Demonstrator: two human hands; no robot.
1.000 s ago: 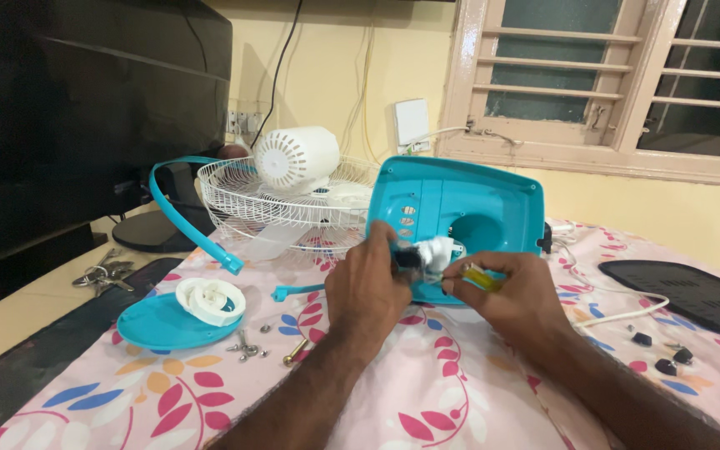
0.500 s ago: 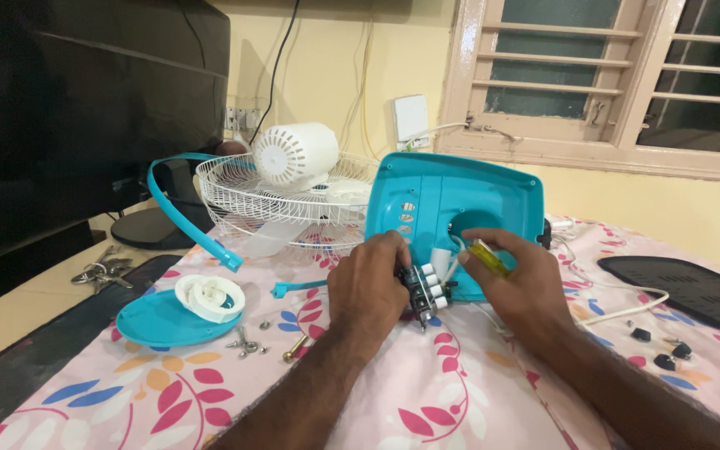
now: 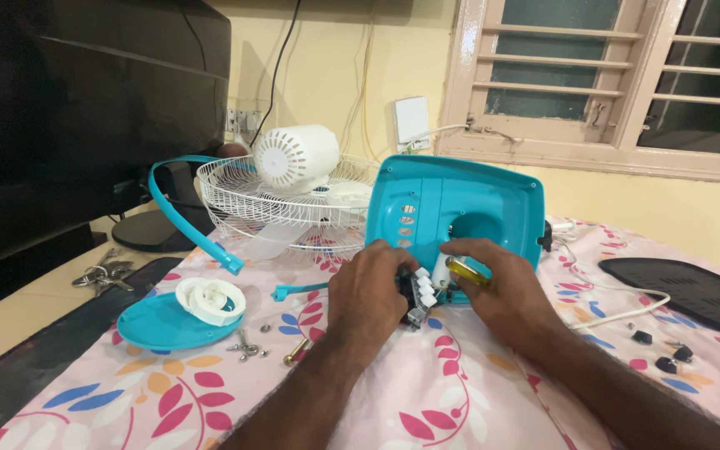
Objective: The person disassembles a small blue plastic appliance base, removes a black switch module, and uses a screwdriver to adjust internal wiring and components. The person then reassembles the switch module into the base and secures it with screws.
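Note:
A turquoise fan base housing [image 3: 460,204] stands tilted on the pink floral cloth [image 3: 460,392], its hollow underside toward me. My left hand [image 3: 368,296] grips a small black and white push-button switch block [image 3: 420,293] at the housing's lower edge. My right hand [image 3: 497,292] is beside it, closed on a yellow-handled screwdriver [image 3: 467,271] with its fingers touching the switch block. The screwdriver's tip is hidden behind my fingers.
A white wire fan guard [image 3: 285,208] with a white motor [image 3: 297,157] lies behind. A turquoise disc [image 3: 156,325] bearing a white round part [image 3: 210,300], loose screws [image 3: 247,346], keys [image 3: 102,273], a dark monitor [image 3: 77,108], a white cable [image 3: 627,312] and a black mat [image 3: 693,292] surround the work.
The switch block has come down out of the housing toward the cloth, and both hands have shifted slightly lower with it. The housing has tilted a little further back.

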